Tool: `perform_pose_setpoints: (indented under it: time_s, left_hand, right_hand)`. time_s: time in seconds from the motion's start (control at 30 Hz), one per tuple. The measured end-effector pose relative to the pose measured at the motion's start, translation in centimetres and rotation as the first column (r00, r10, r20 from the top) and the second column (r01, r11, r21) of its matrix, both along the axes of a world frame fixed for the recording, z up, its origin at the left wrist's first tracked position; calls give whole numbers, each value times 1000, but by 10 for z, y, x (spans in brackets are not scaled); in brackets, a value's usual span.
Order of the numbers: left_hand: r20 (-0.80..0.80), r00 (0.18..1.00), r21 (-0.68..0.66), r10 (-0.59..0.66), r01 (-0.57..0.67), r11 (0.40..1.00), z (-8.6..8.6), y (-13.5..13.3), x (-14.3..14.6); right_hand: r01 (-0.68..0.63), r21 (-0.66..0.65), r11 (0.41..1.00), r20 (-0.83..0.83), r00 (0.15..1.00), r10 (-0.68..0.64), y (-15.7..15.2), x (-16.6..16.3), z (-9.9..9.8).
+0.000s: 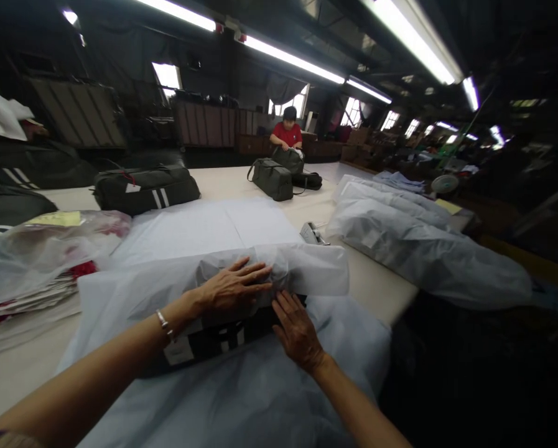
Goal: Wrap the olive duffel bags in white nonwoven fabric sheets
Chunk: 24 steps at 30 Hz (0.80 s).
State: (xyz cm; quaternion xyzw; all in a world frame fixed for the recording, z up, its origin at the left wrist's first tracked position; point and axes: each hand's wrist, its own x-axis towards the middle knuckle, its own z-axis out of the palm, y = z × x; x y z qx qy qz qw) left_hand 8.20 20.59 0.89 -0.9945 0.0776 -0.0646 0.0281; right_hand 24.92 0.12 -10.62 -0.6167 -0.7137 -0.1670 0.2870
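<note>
A dark duffel bag (213, 341) with white stripes lies in front of me, its upper part covered by a translucent plastic sheet (318, 270). My left hand (234, 286) rests flat on the plastic over the bag's top, fingers stretched out to the right. Lower and to the right, my right hand (297, 330) lies against the plastic and the bag's edge, its fingers extended. Neither hand grips anything that I can see. A white tag (178, 350) shows at the bag's left end. More translucent plastic (260, 398) spreads beneath the bag.
Plastic with red-and-white tags (50, 283) lies left. Dark duffel bags (148, 188) stand along the table (218, 180). A metal tool (312, 234) lies beyond the plastic. Plastic-wrapped bundles (400, 230) line the right edge. A person in red (287, 134) handles bags opposite; another person's sleeve (1, 112) shows left.
</note>
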Motion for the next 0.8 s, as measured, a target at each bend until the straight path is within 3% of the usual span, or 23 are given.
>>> perform_pose_setpoints:
  time_s: [0.13, 0.2, 0.27, 0.37, 0.43, 0.47, 0.53, 0.6, 0.7, 0.8]
  left_hand:
    - [6, 1000, 20, 24, -24, 1000, -5, -2, 1]
    - [9, 1000, 19, 19, -20, 1000, -10, 1, 4]
    - [12, 1000, 14, 15, -15, 1000, -14, 3, 6]
    - [17, 1000, -1, 15, -15, 1000, -18, 6, 7]
    - [12, 1000, -14, 23, -23, 1000, -20, 7, 7]
    - [3, 1000, -20, 31, -31, 999, -21, 7, 8]
    - [-15, 999, -24, 42, -42, 999, -22, 7, 8]
    - [-18, 999, -15, 43, -43, 999, -23, 7, 8]
    - [-8, 999, 8, 43, -43, 999, -23, 8, 9]
    - [-7, 999, 20, 51, -51, 998, -22, 7, 9]
  right_hand:
    - [23, -38, 999, -332, 943, -34, -48, 3, 3]
    - [131, -123, 984, -572, 800, -178, -87, -1, -6]
    - [281, -275, 919, -753, 531, -388, -136, -9, -24]
    - [444, -534, 719, -804, -5, -594, -214, -31, -65]
    - [408, -684, 605, -728, -329, -601, -257, -51, -96]
    - [336, -737, 587, -672, -466, -576, -274, -61, -111]
    - [195, -747, 636, -576, -668, -472, -292, -82, -136]
    - [122, -651, 749, -534, -776, -337, -290, -98, -155]
    - [78, -482, 873, -507, -837, -205, -265, -112, -169]
    - [47, -342, 938, -495, -858, -138, -244, -118, -171]
